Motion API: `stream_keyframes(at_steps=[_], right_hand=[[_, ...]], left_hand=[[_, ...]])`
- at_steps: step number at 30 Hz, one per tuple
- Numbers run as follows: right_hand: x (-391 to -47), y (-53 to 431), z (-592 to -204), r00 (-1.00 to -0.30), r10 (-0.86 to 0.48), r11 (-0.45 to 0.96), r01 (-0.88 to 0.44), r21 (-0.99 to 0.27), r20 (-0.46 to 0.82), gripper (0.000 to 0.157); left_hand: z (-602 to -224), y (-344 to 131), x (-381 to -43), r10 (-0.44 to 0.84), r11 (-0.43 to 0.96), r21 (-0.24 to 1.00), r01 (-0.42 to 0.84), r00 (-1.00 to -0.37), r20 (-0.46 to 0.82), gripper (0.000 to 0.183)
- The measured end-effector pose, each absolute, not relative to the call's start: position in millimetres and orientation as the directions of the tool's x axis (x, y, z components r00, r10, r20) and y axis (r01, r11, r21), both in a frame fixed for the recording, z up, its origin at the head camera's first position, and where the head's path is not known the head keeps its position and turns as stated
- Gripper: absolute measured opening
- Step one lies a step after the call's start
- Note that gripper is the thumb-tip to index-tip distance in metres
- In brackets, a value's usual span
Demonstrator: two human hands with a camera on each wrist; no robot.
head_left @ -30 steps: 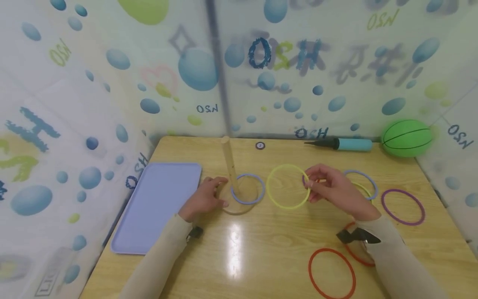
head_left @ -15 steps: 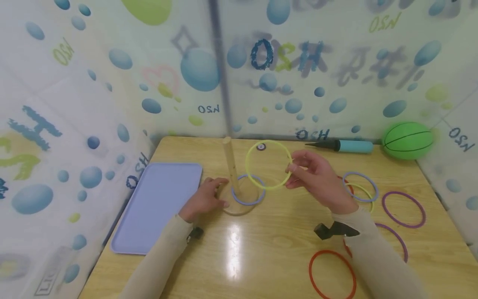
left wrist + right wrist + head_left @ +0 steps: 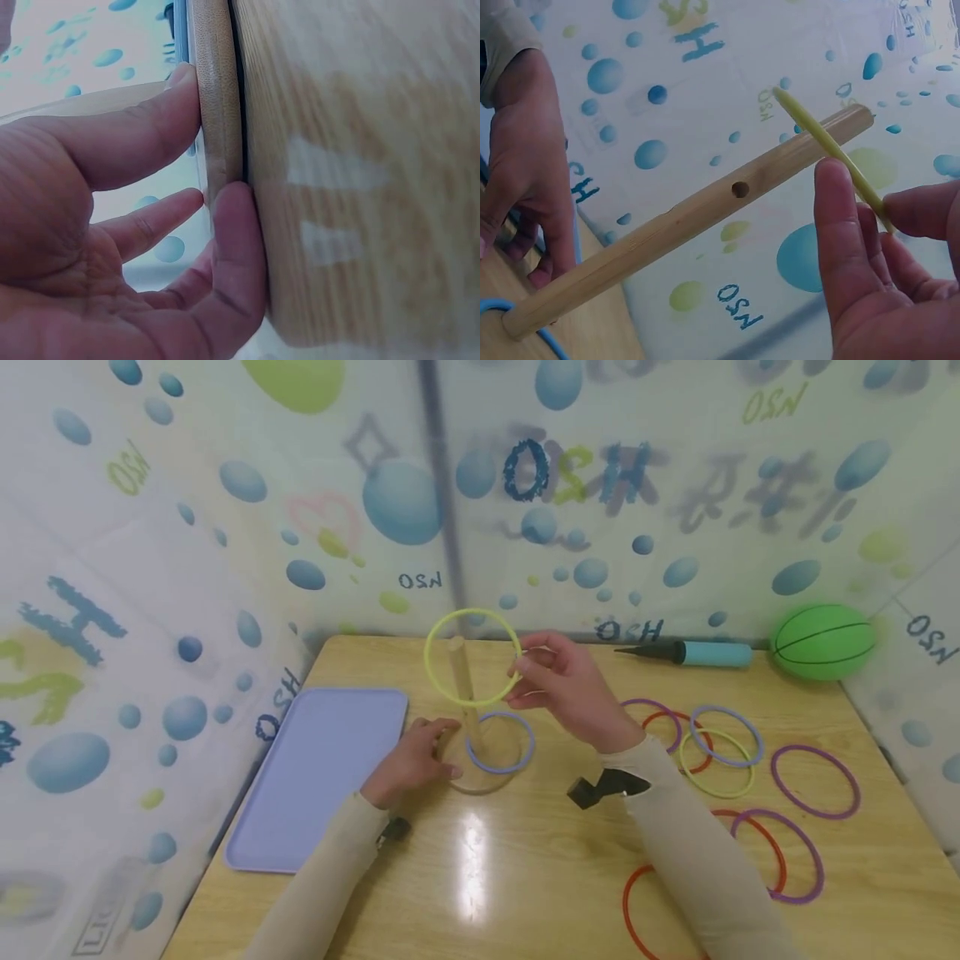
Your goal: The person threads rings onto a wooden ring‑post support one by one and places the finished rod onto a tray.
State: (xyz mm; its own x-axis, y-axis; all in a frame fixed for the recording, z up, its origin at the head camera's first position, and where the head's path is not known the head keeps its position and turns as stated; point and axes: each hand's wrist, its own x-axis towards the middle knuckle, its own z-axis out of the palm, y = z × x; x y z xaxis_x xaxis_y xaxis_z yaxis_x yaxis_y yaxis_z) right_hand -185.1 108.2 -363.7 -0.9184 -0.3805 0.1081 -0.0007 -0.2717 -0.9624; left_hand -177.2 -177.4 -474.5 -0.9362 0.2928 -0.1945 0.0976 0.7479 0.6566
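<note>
Nearest on the table (image 3: 570, 893): a red ring (image 3: 626, 906), partly hidden by the right sleeve (image 3: 697, 843). A bit further, a purple ring (image 3: 817, 860) overlaps another red one.

Left hand (image 3: 412, 758): loosely curved, thumb and fingers gripping the rim of the round base (image 3: 476, 787). Wood, so probably the heavier, solid piece; edge is the place to steady it. Tray (image 3: 318, 777) just left of that hand.

Pole (image 3: 667, 221) upright on the base, blue ring (image 3: 501, 770) around its foot.

Right hand (image 3: 566, 689): fingers nearly together, thumb and fingertips pinching the yellow ring (image 3: 810, 124) by its right side. Ring is up at the pole's top end, tilted; can't tell if the pole runs through it or sits behind. Looks thin, light, fairly stiff, likely plastic. Smooth, so it may swivel in a pinch; not likely to break. Best hold: one side of the rim, thumb against fingers, middle left free.

More loose rings to the right, some overlapping. Far edge: pump (image 3: 712, 653), green ball (image 3: 823, 642). Behind, bubble-print wall (image 3: 337, 602).
</note>
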Motion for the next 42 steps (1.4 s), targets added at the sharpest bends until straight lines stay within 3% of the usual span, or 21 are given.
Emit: stream_keyframes(at_steps=[7,16,27,42], right_hand=[[-204,106,-398,-0.918,-0.397,-0.239,0.088,-0.967,0.015,0.017],[-226,119,-455,-0.891,-0.427,-0.056,0.199,-0.978,-0.157,0.041],[-234,126,-484,-0.835,-0.481,0.257,0.159,-0.953,-0.269,0.032],[-228,127,-487,-0.869,-0.41,0.363,0.124,-0.923,-0.278,0.025]], left_hand=[[-474,-176,-177,0.304,0.756,0.644,0.114,-0.933,-0.193,0.078],[-470,-180,-178,0.322,0.741,0.662,0.112,-0.925,-0.203,0.079],[-478,-181,-183,0.305,0.713,0.695,0.093,-0.934,-0.188,0.079],[-483,-182,-186,0.325,0.732,0.669,0.127,-0.928,-0.179,0.077]])
